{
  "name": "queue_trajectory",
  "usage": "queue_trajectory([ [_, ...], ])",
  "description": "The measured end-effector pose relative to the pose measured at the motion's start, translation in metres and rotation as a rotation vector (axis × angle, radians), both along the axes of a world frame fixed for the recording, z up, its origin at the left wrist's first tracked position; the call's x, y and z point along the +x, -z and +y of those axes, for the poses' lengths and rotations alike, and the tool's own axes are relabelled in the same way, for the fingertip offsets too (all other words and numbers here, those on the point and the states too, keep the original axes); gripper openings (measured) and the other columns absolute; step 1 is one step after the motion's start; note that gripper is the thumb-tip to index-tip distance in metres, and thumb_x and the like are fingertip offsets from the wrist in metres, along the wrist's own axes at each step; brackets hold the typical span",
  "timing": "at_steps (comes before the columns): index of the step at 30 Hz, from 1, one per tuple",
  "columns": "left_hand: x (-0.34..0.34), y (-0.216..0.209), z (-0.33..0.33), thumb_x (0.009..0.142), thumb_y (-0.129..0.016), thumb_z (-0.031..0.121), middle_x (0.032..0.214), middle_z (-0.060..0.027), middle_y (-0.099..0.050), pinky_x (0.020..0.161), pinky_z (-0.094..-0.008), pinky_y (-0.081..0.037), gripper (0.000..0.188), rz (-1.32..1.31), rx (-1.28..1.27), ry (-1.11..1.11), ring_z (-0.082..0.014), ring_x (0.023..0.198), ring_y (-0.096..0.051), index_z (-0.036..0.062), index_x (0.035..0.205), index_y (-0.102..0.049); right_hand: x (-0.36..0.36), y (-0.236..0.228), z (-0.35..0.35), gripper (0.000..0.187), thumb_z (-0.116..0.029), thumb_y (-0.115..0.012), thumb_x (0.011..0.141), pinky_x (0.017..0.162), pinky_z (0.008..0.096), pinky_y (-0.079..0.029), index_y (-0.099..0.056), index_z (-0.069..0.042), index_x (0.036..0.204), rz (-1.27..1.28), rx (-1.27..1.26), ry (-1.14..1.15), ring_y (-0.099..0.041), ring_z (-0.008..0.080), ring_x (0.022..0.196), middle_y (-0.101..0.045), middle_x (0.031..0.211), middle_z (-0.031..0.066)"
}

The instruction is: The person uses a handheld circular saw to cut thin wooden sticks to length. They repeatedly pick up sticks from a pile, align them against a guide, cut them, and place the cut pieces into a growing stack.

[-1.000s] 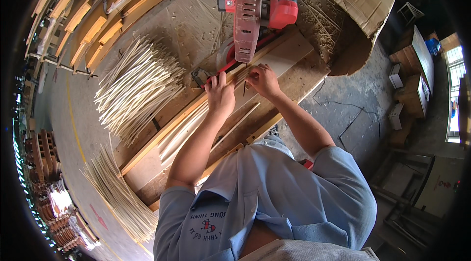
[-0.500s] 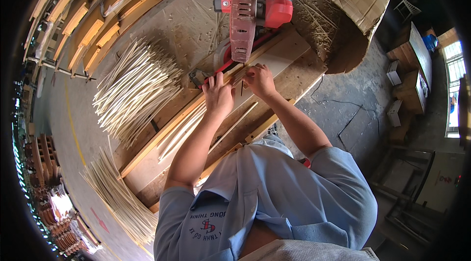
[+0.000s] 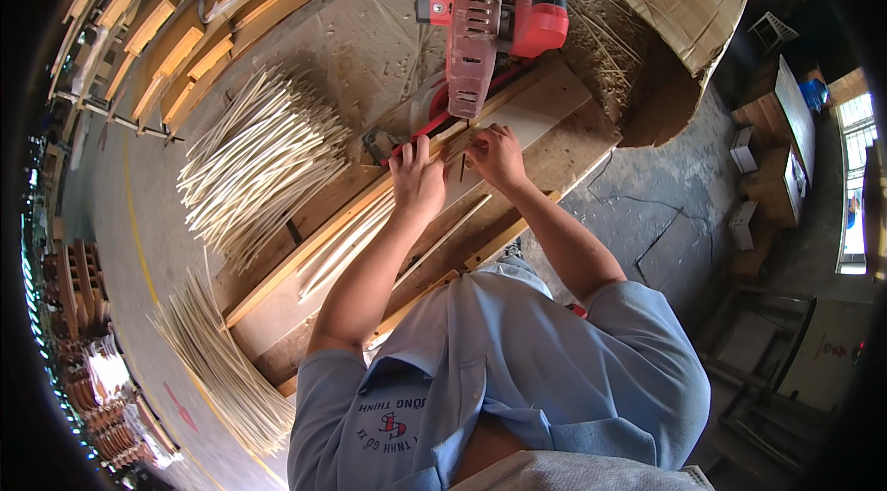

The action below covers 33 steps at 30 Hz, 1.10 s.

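Observation:
My left hand (image 3: 419,182) is closed over a small bunch of thin pale rods (image 3: 346,246), its fingertips reaching the long wooden fence strip (image 3: 319,255). The rods lie along the board on the fence's near side and run back toward me at the left. Just right of it, my right hand (image 3: 496,159) is closed with bent fingers at the rods' far ends, which are partly hidden. Directly beyond both hands stands a red mitre saw (image 3: 476,38), its dusty guard low over the fence. A dark slot (image 3: 463,166) shows in the board between the hands.
A large heap of pale rods (image 3: 263,163) lies left of the saw, and another bundle (image 3: 222,371) sits lower left. One loose rod (image 3: 443,240) rests nearer me. An open cardboard box (image 3: 674,1) with offcuts stands behind right. Racks of wooden parts (image 3: 176,57) are far left.
The view has shifted slightly, so the saw and bench sit a little lower and further right. Both hands keep their places on the rods beside the saw.

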<state>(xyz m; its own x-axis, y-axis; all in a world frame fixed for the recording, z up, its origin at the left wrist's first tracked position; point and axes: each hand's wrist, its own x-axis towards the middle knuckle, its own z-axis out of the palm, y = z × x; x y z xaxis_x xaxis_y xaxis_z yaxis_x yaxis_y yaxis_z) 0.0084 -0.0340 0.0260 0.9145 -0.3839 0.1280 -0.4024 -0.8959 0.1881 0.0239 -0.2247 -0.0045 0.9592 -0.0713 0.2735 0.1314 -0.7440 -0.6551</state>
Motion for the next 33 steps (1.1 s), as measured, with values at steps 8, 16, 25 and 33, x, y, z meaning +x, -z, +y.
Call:
queue_trajectory([
  [8,0.0007,0.0004,-0.0022,0.093,-0.066,0.017,0.139,-0.0149,-0.054,0.102,-0.0565,-0.040,0.016,-0.023,-0.030,-0.020,-0.0363,0.126,-0.050,0.0069,0.091,-0.078,0.0010,-0.0004,0.0000,0.023,-0.023,-0.084,0.078,0.086,0.0468,-0.051,-0.071,-0.005,0.086,0.010,-0.012,-0.003,-0.061,0.0372,0.097,-0.067,0.093,0.0119],
  [16,0.0030,-0.0008,-0.0056,0.091,-0.065,0.016,0.134,-0.0133,-0.055,0.101,-0.0567,-0.041,0.014,-0.018,0.021,-0.040,-0.0354,0.127,-0.050,0.0081,0.091,-0.078,0.0017,0.0025,-0.0002,0.023,-0.024,-0.083,0.078,0.086,0.0458,-0.051,-0.071,-0.006,0.085,-0.004,-0.013,0.004,-0.061,0.0369,0.096,-0.067,0.092,0.0112],
  [25,0.0026,0.0033,-0.0060,0.094,-0.063,0.016,0.134,-0.0125,-0.055,0.103,-0.0573,-0.041,0.016,-0.055,-0.025,-0.053,-0.0351,0.128,-0.049,0.0094,0.097,-0.078,-0.0005,-0.0014,-0.0010,0.025,-0.026,-0.084,0.078,0.086,0.0454,-0.051,-0.072,-0.006,0.086,0.015,-0.032,-0.028,-0.061,0.0352,0.096,-0.068,0.092,0.0099],
  [33,0.0021,0.0015,-0.0068,0.095,-0.063,0.015,0.136,-0.0127,-0.054,0.104,-0.0577,-0.040,0.017,-0.029,-0.016,-0.048,-0.0350,0.129,-0.049,0.0100,0.100,-0.078,-0.0018,0.0053,0.0023,0.023,-0.023,-0.084,0.076,0.089,0.0470,-0.050,-0.075,-0.009,0.092,-0.058,0.023,0.025,-0.061,0.0366,0.101,-0.069,0.099,0.0103],
])
